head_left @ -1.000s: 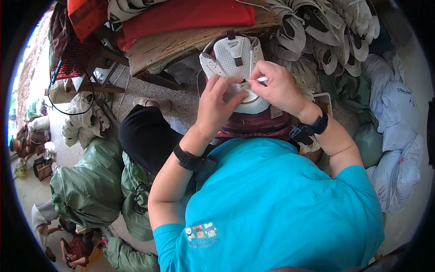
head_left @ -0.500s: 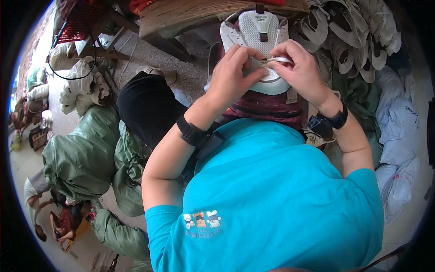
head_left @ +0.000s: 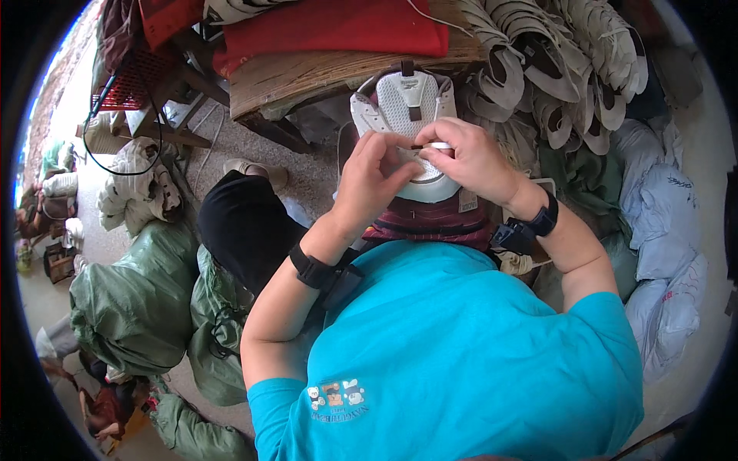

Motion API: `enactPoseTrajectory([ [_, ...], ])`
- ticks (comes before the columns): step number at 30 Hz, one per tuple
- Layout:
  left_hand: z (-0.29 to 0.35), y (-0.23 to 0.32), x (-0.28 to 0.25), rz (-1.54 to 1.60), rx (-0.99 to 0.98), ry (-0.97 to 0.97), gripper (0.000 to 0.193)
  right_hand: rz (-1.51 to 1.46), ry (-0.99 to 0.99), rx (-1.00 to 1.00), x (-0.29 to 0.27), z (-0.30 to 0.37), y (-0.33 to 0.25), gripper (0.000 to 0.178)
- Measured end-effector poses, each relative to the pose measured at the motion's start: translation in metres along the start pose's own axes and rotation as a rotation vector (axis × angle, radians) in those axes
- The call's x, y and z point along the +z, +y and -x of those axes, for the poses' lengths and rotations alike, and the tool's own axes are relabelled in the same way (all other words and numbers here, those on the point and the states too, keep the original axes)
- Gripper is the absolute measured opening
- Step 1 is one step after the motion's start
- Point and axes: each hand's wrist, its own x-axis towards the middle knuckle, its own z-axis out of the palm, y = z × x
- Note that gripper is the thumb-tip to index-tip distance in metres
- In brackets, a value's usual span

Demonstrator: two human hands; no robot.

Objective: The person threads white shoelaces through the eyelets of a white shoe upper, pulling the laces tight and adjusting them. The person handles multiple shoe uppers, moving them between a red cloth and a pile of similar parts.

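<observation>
White strip sits straighter in the right hand as the view shifts

Compared with half a second ago, the white strip (head_left: 439, 145) shows as a shorter, straighter piece rather than a curved loop, and the view takes in more of the wooden table (head_left: 307, 81) and the red cloth (head_left: 346, 31) on it. The right hand (head_left: 478, 163) pinches the strip between thumb and bent fingers. The left hand (head_left: 369, 170) is partly curled, its thumb and forefinger at the front of the white shoe upper (head_left: 411, 88); whether they grip anything is unclear. The fingertips of both hands nearly meet.

The upper lies on maroon striped cloth (head_left: 430, 220), toe toward the person's teal shirt (head_left: 453, 346), its other end near the table's edge. Beyond the right hand, pale shoe uppers (head_left: 553, 61) are massed together. Green sacks (head_left: 131, 300) lie to the left, white bags (head_left: 667, 211) to the right.
</observation>
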Motion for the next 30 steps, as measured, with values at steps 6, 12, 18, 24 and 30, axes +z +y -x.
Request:
enactPoseTrajectory([
  [6,-0.002,-0.011,0.003,-0.08,0.164,0.104,0.016,-0.156,-0.129,0.114,-0.005,-0.004,0.005,0.018],
  [12,-0.011,-0.007,-0.019,-0.567,0.468,0.103,0.017,-0.196,-0.077,0.095,-0.005,0.0,0.002,0.017],
  [18,0.019,-0.033,-0.179,-0.952,0.241,0.836,0.006,-0.398,-0.251,0.436,-0.044,0.017,0.015,0.018],
  [24,0.162,-0.108,-0.38,-0.26,-0.054,1.129,0.013,-0.074,-0.339,0.294,-0.063,0.044,0.055,0.017],
  [30,0.102,-0.084,-0.315,0.606,-0.134,0.511,0.013,0.573,-0.357,0.602,-0.062,0.073,0.117,0.022],
])
